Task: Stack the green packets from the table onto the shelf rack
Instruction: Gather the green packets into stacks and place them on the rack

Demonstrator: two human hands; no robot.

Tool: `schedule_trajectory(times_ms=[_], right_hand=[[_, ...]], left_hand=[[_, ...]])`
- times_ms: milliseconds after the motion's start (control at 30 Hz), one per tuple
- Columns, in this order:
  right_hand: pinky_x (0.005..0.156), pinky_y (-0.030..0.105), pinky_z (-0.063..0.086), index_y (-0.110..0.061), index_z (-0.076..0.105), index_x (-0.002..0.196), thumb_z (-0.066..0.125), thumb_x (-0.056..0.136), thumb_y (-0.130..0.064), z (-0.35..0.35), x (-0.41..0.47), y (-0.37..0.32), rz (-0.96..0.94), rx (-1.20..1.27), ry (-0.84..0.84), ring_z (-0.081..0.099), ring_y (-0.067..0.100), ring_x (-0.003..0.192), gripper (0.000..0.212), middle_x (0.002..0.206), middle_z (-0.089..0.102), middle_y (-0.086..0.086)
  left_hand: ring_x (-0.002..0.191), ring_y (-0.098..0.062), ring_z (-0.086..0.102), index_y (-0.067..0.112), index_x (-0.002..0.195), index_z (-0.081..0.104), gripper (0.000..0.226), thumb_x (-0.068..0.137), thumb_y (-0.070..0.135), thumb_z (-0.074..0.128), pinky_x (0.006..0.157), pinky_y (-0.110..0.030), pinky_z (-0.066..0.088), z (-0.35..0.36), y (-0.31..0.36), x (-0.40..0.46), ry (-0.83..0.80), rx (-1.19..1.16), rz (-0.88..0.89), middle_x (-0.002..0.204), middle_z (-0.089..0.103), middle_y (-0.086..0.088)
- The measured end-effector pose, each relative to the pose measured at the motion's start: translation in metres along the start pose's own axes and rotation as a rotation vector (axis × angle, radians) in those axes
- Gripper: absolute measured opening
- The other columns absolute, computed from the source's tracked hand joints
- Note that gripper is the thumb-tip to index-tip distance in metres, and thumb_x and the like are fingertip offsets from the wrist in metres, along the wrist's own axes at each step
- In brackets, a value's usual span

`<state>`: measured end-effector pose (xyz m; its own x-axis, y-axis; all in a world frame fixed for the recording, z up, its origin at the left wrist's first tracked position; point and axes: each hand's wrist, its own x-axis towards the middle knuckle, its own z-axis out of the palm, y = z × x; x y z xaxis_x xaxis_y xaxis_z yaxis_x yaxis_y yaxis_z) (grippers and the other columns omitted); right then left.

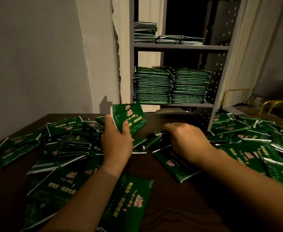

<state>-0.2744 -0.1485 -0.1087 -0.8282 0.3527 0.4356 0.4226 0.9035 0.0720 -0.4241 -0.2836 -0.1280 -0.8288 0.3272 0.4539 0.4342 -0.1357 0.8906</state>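
While the left hand point(116, 139) grips a small upright bundle of glossy green foil packets point(129, 118) above the dark brown wooden table point(187, 198), thumb curled over the printed front and fingers wrapped behind, the right hand point(186, 139) reaches palm-down to a loose green packet point(154, 141) lying flat near the table's middle. Its fingers are curled at that packet's edge, but whether they actually pinch it cannot be told, since the fingertips are hidden. The held bundle stands just left of the right hand, tilted slightly, with its pink and yellow print facing the camera.

Scattered green packets point(67, 144) cover the table on both sides of the arms, heaped at the left and right, and 1 lies flat between the forearms near the bottom edge. Behind the table stands a grey metal shelf rack point(181, 47). Its lower shelf carries 2 tall neat stacks of green packets point(171, 87) side by side, touching; the upper shelf holds 3 shorter stacks point(167, 36). A gold-framed chair point(271, 97) sits at far right.
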Motion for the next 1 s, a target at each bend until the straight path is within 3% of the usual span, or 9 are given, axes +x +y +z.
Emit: schedule_trajectory(times_ms=[133, 233, 300, 400, 467, 600, 767, 900, 1000], right_hand=[[0.083, 0.026, 0.052, -0.029, 0.064, 0.117, 0.064, 0.094, -0.011, -0.019, -0.031, 0.013, 0.268, 0.512, 0.319, 0.062, 0.008, 0.100, 0.029, 0.111, 0.066, -0.012], [0.070, 0.027, 0.057, -0.021, 0.066, 0.114, 0.053, 0.099, -0.003, -0.031, -0.037, 0.020, 0.532, 1.400, 0.241, 0.072, 0.016, 0.094, 0.027, 0.107, 0.074, 0.001], [0.061, 0.026, 0.057, -0.017, 0.066, 0.115, 0.050, 0.100, 0.000, -0.032, -0.041, 0.024, 0.588, 1.694, 0.123, 0.074, 0.015, 0.085, 0.028, 0.104, 0.076, 0.003], [0.063, 0.026, 0.060, -0.015, 0.065, 0.113, 0.048, 0.100, 0.000, -0.025, -0.046, 0.025, 0.641, 1.721, 0.056, 0.075, 0.015, 0.083, 0.026, 0.103, 0.075, 0.005], [0.067, 0.029, 0.061, -0.010, 0.062, 0.120, 0.048, 0.100, 0.000, -0.018, -0.046, 0.025, 0.673, 1.711, 0.068, 0.074, 0.019, 0.091, 0.026, 0.113, 0.071, 0.010], [0.069, 0.032, 0.061, -0.011, 0.064, 0.116, 0.049, 0.102, -0.007, -0.012, -0.043, 0.018, 0.674, 1.729, 0.089, 0.074, 0.022, 0.094, 0.021, 0.111, 0.073, 0.008], [0.059, 0.033, 0.060, -0.025, 0.065, 0.111, 0.068, 0.091, -0.017, -0.014, -0.047, 0.015, 0.544, 1.439, 0.031, 0.075, 0.020, 0.085, 0.022, 0.105, 0.072, -0.003], [0.082, 0.044, 0.058, -0.036, 0.064, 0.097, 0.068, 0.091, -0.011, -0.022, -0.049, 0.044, 0.577, 1.055, 0.124, 0.068, 0.019, 0.099, 0.026, 0.103, 0.068, -0.010], [0.073, 0.031, 0.058, -0.033, 0.071, 0.101, 0.065, 0.092, -0.004, -0.029, -0.055, 0.060, 0.414, 1.155, -0.043, 0.065, 0.020, 0.102, 0.031, 0.110, 0.067, -0.006]], left_hand=[[0.088, -0.005, 0.064, 0.025, 0.114, 0.045, 0.022, 0.100, 0.014, 0.057, 0.069, -0.031, 0.059, 0.002, 0.003, -0.003, 0.007, -0.023, 0.013, 0.098, 0.059, 0.017], [0.095, -0.010, 0.067, 0.024, 0.118, 0.048, 0.022, 0.102, 0.010, 0.054, 0.071, -0.033, 0.061, 0.010, 0.007, -0.013, -0.098, -0.121, -0.091, 0.107, 0.063, 0.010], [0.100, -0.012, 0.065, 0.029, 0.114, 0.053, 0.020, 0.103, 0.012, 0.053, 0.074, -0.034, 0.059, 0.015, 0.012, -0.019, -0.178, -0.165, -0.160, 0.109, 0.065, 0.009], [0.110, -0.018, 0.065, 0.030, 0.122, 0.056, 0.022, 0.105, 0.018, 0.049, 0.068, -0.036, 0.060, 0.018, 0.020, -0.026, -0.300, -0.345, -0.338, 0.123, 0.065, 0.004], [0.117, -0.023, 0.065, 0.029, 0.136, 0.051, 0.030, 0.106, 0.029, 0.048, 0.075, -0.044, 0.063, 0.020, 0.021, -0.030, -0.379, -0.420, -0.408, 0.135, 0.061, 0.000], [0.114, -0.022, 0.067, 0.030, 0.129, 0.051, 0.032, 0.101, 0.017, 0.058, 0.075, -0.044, 0.062, 0.022, 0.023, -0.040, -0.492, -0.399, -0.338, 0.134, 0.061, 0.002], [0.104, -0.017, 0.072, 0.026, 0.122, 0.053, 0.036, 0.098, 0.000, 0.057, 0.072, -0.042, 0.062, 0.019, 0.018, -0.038, -0.473, -0.404, -0.312, 0.123, 0.068, 0.002], [0.099, -0.015, 0.073, 0.026, 0.119, 0.052, 0.041, 0.096, -0.008, 0.055, 0.070, -0.035, 0.062, 0.017, 0.018, -0.036, -0.438, -0.345, -0.274, 0.120, 0.068, 0.002], [0.098, -0.015, 0.072, 0.029, 0.115, 0.051, 0.039, 0.098, -0.006, 0.052, 0.070, -0.033, 0.061, 0.017, 0.018, -0.036, -0.413, -0.275, -0.262, 0.119, 0.067, 0.002]])
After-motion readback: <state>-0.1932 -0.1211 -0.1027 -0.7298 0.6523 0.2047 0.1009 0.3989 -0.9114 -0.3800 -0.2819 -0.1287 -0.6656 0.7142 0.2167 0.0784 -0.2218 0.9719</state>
